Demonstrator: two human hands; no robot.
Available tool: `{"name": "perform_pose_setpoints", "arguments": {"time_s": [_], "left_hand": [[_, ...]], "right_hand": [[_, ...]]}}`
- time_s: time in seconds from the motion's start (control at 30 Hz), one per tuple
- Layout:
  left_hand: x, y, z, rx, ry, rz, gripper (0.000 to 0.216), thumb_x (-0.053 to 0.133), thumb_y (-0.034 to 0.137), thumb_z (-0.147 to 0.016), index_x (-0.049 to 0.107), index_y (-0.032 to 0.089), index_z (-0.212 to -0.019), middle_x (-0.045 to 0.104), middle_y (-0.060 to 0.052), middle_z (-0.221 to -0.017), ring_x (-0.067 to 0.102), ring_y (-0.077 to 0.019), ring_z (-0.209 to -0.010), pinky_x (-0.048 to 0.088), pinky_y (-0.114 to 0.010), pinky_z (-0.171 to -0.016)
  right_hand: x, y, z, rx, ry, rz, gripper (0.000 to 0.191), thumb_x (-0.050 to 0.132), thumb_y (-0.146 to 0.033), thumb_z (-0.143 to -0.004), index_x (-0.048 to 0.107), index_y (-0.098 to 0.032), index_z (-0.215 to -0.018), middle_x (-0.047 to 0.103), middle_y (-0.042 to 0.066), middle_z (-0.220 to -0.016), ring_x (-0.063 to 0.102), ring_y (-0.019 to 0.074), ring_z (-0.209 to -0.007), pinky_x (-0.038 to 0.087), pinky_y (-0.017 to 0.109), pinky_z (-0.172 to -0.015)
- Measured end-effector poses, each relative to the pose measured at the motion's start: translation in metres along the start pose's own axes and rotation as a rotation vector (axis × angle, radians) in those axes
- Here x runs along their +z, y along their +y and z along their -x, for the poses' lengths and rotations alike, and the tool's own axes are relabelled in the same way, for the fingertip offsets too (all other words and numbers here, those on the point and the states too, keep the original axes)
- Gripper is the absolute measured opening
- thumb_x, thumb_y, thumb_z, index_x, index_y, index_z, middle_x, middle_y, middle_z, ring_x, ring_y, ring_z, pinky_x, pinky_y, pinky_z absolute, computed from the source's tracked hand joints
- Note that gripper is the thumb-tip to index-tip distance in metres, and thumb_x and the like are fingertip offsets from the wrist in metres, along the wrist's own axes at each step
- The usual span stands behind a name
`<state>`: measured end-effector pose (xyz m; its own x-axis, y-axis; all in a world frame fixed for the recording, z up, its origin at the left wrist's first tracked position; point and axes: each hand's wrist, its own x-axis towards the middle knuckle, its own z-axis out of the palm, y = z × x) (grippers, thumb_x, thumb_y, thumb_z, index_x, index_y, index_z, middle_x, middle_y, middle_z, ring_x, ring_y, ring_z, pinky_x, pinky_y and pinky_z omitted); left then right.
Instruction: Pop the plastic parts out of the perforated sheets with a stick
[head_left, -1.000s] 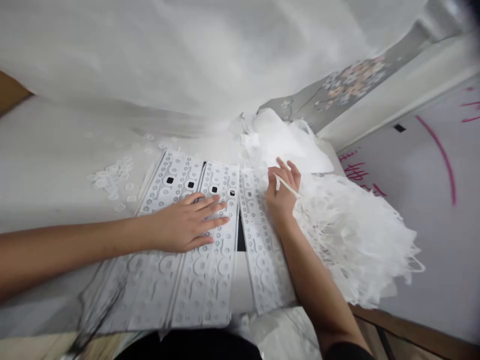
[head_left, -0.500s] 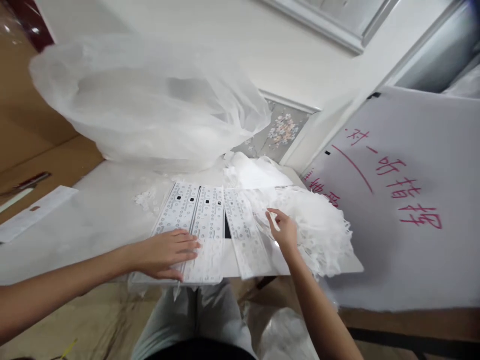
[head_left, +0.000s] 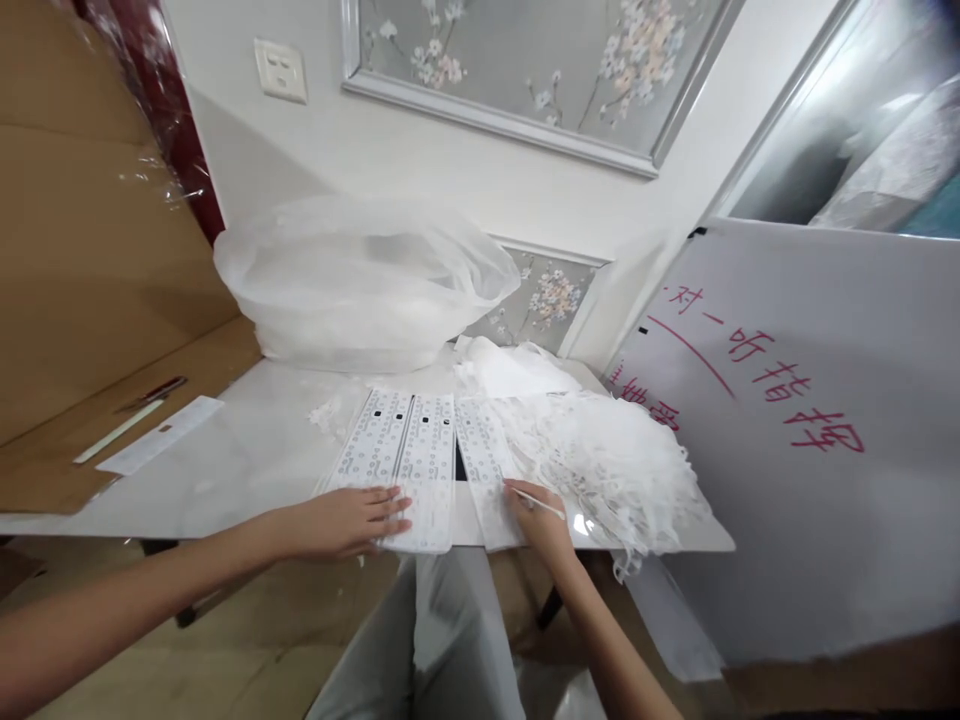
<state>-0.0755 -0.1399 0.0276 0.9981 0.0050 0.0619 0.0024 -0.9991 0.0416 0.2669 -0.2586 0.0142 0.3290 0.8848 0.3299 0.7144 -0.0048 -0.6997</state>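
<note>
My left hand (head_left: pixel 367 520) lies flat, fingers stretched out, on the left group of white printed sheets (head_left: pixel 431 465) marked with rows of small rings and black squares. Pinched in my right hand (head_left: pixel 536 512) is a slim white stick (head_left: pixel 541 502), its tip hidden by the fingers. That hand rests at the right edge of a separate, narrower printed sheet (head_left: pixel 480 460), set at a slight angle. Right beside it spreads a heap of thin white strips (head_left: pixel 622 465).
A large translucent plastic bag (head_left: pixel 352 290) stands at the table's back. Leftward lie a white strip with a hole (head_left: pixel 180 425) and a red-handled knife (head_left: pixel 154 393) by the cardboard (head_left: pixel 90 260). A whiteboard with red writing (head_left: pixel 810 450) leans at the right.
My right hand has moved from beside the heap of strips leftward and nearer to me, onto the narrower sheet's edge. My left hand stays on the sheets. The view has tilted up.
</note>
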Motion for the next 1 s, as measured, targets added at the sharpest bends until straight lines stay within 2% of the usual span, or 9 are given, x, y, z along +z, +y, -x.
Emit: {"name": "perform_pose_setpoints", "arguments": {"time_s": [0.2, 0.33, 0.47, 0.53, 0.6, 0.7, 0.8, 0.9, 1.0], "left_hand": [[0.006, 0.0, -0.011, -0.13, 0.021, 0.18, 0.046, 0.041, 0.025, -0.098, 0.04, 0.026, -0.144, 0.052, -0.007, -0.142, 0.049, -0.0266, -0.131, 0.045, -0.035, -0.101], [0.002, 0.024, -0.022, -0.164, 0.014, 0.19, 0.047, 0.037, 0.024, -0.098, 0.037, 0.026, -0.145, 0.05, -0.008, -0.143, 0.052, -0.0264, -0.128, 0.047, -0.037, -0.097], [-0.011, 0.044, -0.029, -0.127, -0.023, 0.134, 0.049, 0.053, 0.032, -0.09, 0.047, 0.023, -0.137, 0.057, -0.012, -0.136, 0.057, -0.0333, -0.121, 0.052, -0.041, -0.086], [-0.022, 0.044, -0.032, -0.12, -0.037, 0.154, 0.039, 0.057, 0.041, -0.087, 0.06, 0.021, -0.12, 0.069, -0.013, -0.115, 0.066, -0.0342, -0.1, 0.052, -0.04, -0.075], [-0.038, 0.037, -0.037, -0.162, -0.018, 0.261, 0.029, 0.05, 0.042, -0.092, 0.066, 0.022, -0.103, 0.072, -0.008, -0.081, 0.067, -0.0257, -0.07, 0.049, -0.035, -0.064], [-0.068, 0.016, -0.047, -0.433, 0.194, 0.665, 0.034, 0.034, 0.039, -0.1, 0.062, 0.028, -0.117, 0.065, -0.002, -0.068, 0.057, -0.0153, -0.054, 0.042, -0.027, -0.056], [-0.096, -0.011, -0.058, -0.668, 0.477, 1.319, 0.053, 0.04, 0.049, -0.097, 0.027, 0.037, -0.148, 0.067, -0.005, -0.103, 0.061, -0.0151, -0.063, 0.043, -0.026, -0.054], [-0.114, -0.03, -0.063, -0.554, 0.582, 1.888, 0.066, 0.035, 0.061, -0.094, 0.017, 0.034, -0.152, 0.049, -0.011, -0.142, 0.062, -0.0268, -0.108, 0.05, -0.038, -0.082], [-0.12, -0.035, -0.059, -0.458, 0.595, 2.158, 0.072, 0.026, 0.068, -0.093, 0.024, 0.028, -0.152, 0.043, -0.013, -0.148, 0.049, -0.0319, -0.128, 0.041, -0.044, -0.1]], "right_hand": [[0.009, -0.019, 0.012, 0.193, -0.064, -0.321, 0.042, 0.058, -0.051, -0.084, 0.075, -0.015, -0.097, 0.076, 0.012, -0.09, 0.072, 0.0249, -0.076, 0.058, 0.035, -0.071], [0.007, -0.031, 0.013, 0.211, -0.12, -0.271, 0.043, 0.057, -0.054, -0.085, 0.075, -0.018, -0.1, 0.075, 0.01, -0.084, 0.071, 0.024, -0.072, 0.057, 0.033, -0.066], [-0.009, -0.025, -0.001, 0.223, -0.131, -0.18, 0.042, 0.056, -0.055, -0.084, 0.074, -0.019, -0.097, 0.074, 0.008, -0.074, 0.07, 0.0246, -0.07, 0.055, 0.034, -0.067], [-0.019, -0.022, -0.016, 0.25, -0.125, -0.22, 0.044, 0.058, -0.054, -0.082, 0.074, -0.017, -0.099, 0.073, 0.008, -0.07, 0.07, 0.0257, -0.071, 0.054, 0.036, -0.07], [-0.025, -0.02, -0.034, 0.283, -0.159, -0.355, 0.045, 0.062, -0.053, -0.081, 0.073, -0.015, -0.102, 0.073, 0.009, -0.071, 0.07, 0.0271, -0.084, 0.053, 0.037, -0.079], [-0.023, -0.018, -0.06, 0.395, -0.201, -0.617, 0.048, 0.066, -0.052, -0.079, 0.073, -0.014, -0.107, 0.075, 0.009, -0.076, 0.069, 0.0273, -0.095, 0.051, 0.037, -0.088], [-0.003, -0.015, -0.082, 0.467, -0.144, -0.705, 0.052, 0.068, -0.054, -0.075, 0.072, -0.013, -0.108, 0.075, 0.012, -0.084, 0.07, 0.0276, -0.088, 0.054, 0.038, -0.08], [0.025, -0.016, -0.097, 0.258, -0.079, -0.464, 0.044, 0.064, -0.051, -0.078, 0.074, -0.015, -0.103, 0.074, 0.013, -0.1, 0.068, 0.029, -0.099, 0.052, 0.04, -0.089], [0.047, -0.023, -0.104, 0.004, -0.179, -0.096, 0.033, 0.054, -0.036, -0.086, 0.073, -0.022, -0.109, 0.071, 0.009, -0.113, 0.063, 0.0277, -0.11, 0.045, 0.041, -0.1]]}}
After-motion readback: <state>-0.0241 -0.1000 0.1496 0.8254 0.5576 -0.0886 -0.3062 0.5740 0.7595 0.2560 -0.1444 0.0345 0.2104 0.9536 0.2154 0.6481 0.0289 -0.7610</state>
